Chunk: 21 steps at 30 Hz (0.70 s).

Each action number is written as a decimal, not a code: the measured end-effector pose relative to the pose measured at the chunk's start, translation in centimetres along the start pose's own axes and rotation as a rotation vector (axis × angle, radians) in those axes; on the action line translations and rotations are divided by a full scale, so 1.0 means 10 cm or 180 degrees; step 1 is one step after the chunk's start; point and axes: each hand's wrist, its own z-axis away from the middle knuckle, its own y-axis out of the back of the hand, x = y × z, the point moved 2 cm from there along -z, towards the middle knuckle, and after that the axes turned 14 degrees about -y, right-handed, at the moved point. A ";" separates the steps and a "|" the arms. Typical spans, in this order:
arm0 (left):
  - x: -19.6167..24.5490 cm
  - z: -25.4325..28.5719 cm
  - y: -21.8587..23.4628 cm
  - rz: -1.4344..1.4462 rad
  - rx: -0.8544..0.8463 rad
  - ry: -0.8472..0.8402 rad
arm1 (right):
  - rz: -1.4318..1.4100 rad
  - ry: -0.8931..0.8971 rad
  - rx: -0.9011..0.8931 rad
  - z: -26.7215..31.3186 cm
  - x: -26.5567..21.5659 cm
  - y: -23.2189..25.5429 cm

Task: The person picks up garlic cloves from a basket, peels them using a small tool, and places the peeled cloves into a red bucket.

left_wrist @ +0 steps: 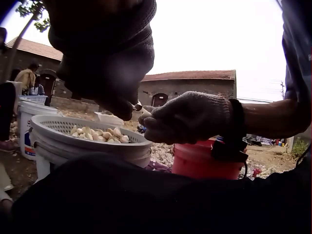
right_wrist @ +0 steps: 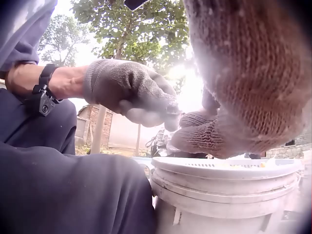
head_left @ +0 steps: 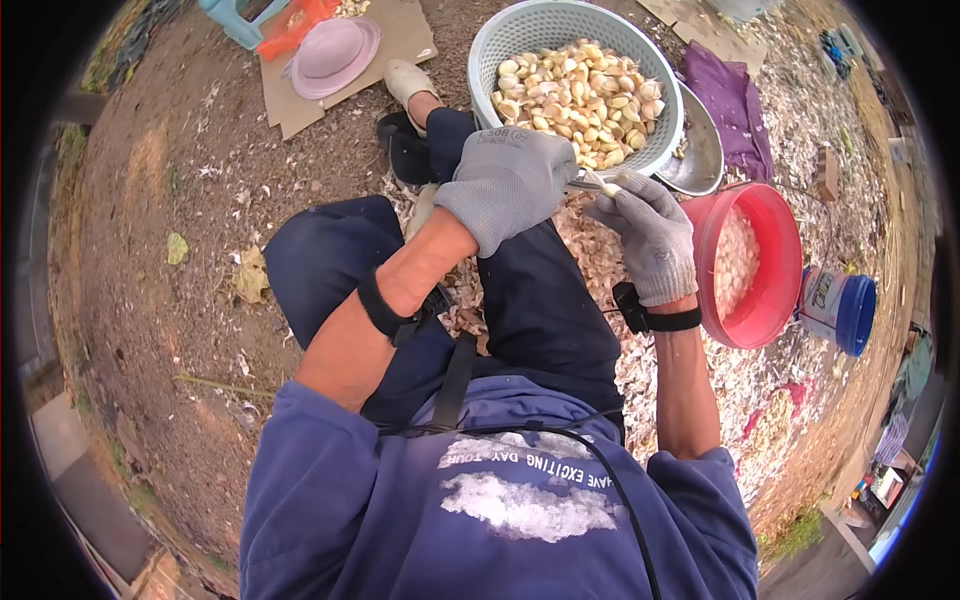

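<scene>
In the head view my gloved left hand (head_left: pixel 512 182) grips a small metal blade (head_left: pixel 582 185), its handle hidden in the fist. Close against the blade, a pale garlic clove (head_left: pixel 608 189) is pinched by my gloved right hand (head_left: pixel 655 238). The left wrist view has the clove (left_wrist: pixel 145 116) between the dark left glove (left_wrist: pixel 109 58) and the right glove (left_wrist: pixel 190 117). Fingertips of both hands nearly meet in the right wrist view, above the bucket rim. A grey perforated basin (head_left: pixel 483 60) of garlic cloves lies just beyond the hands.
Right of my right hand stands a red bucket (head_left: pixel 790 262) holding pale cloves, with a blue-rimmed tub (head_left: pixel 856 315) beside it. A metal bowl (head_left: pixel 706 150) and purple cloth (head_left: pixel 728 105) lie by the basin. Peel litters the ground; a pink lidded item (head_left: pixel 335 57) is at upper left.
</scene>
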 end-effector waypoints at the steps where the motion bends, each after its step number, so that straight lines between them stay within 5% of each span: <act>1: -0.01 -0.01 0.00 0.0000 0.0003 -0.0003 | -0.0067 0.0005 -0.0033 0.01 -0.01 0.02; 7: -0.04 -0.02 0.06 -0.0340 0.0073 0.0224 | -0.0253 0.0031 -0.0132 0.12 -0.07 0.05; 12: 0.03 -0.01 0.00 0.0536 0.0008 0.0008 | -0.0242 0.0069 -0.0051 0.17 -0.08 0.00; 21: 0.09 0.01 -0.10 0.0620 0.0030 -0.0071 | 0.0132 0.0227 0.0246 0.22 -0.02 -0.14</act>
